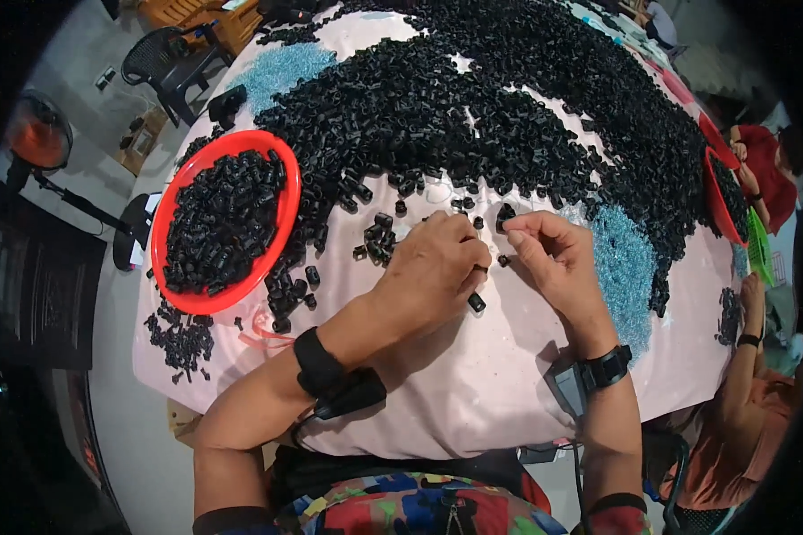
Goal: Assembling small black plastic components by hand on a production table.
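Observation:
My left hand (433, 272) is closed, its back turned up and its fingertips mostly hidden. A bit of a black part shows at its fingers, and a short black cylindrical plastic piece (477, 303) lies just below them. To the right, my right hand (558, 259) pinches thumb and forefinger together at a small black plastic part (506, 214). Another tiny black piece (504, 260) lies under that hand. Beside my left hand is a little cluster of black parts (378, 239) on the pink cloth (437, 383).
A red basin (293, 192) full of black parts stands at left, with small black pieces (183, 343) below it. A huge heap of black parts (509, 98) spreads behind. Clear bluish bits (623, 276) lie in piles. Other people (765, 174) sit at the right edge.

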Demonstrator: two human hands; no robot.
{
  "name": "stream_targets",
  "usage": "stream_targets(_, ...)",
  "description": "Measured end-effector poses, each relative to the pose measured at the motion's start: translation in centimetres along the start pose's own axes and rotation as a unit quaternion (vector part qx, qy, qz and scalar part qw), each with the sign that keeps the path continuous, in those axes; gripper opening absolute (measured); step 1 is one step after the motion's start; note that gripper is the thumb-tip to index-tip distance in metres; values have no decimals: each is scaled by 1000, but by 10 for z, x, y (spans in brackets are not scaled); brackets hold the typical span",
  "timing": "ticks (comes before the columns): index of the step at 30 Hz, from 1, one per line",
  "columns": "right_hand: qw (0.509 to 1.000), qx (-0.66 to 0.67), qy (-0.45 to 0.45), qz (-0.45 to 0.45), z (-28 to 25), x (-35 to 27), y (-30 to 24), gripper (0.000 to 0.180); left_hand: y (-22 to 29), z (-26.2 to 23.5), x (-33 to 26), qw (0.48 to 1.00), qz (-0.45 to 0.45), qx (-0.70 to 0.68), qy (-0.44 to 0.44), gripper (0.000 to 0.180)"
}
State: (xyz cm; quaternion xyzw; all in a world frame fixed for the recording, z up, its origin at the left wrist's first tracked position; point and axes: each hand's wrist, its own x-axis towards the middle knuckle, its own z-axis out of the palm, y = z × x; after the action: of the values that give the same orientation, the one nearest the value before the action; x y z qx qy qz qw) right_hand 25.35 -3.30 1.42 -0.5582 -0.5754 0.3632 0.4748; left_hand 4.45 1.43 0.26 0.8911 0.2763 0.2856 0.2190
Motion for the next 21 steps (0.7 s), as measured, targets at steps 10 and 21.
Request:
stream_targets(10,999,35,-4,-26,3,-8,-6,12,17,-31,-20,949,-162,-269,20,27)
stream_targets(21,998,45,-39,-36,17,-17,-18,13,18,-46,-28,582,-369,-725,1,33)
